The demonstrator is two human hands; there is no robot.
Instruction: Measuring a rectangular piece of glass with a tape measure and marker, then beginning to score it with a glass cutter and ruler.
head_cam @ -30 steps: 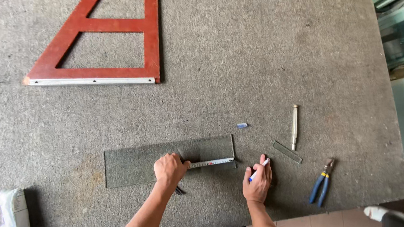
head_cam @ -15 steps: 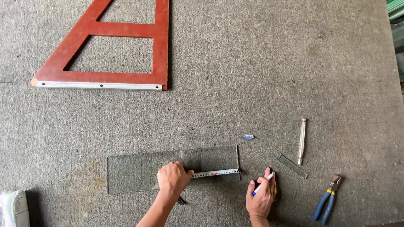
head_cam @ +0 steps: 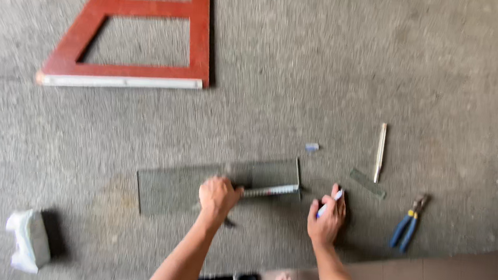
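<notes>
A ruler [head_cam: 270,190] is being pinned flat across the glass sheet [head_cam: 198,186] by the closed left grip [head_cam: 218,195], steadying it, while a marker [head_cam: 328,204] is being clasped in the closed right grip [head_cam: 327,216] just beside the ruler's end.

I see no package, label, sign or screen anywhere around the red triangular frame [head_cam: 133,36] on the grey felt.
</notes>
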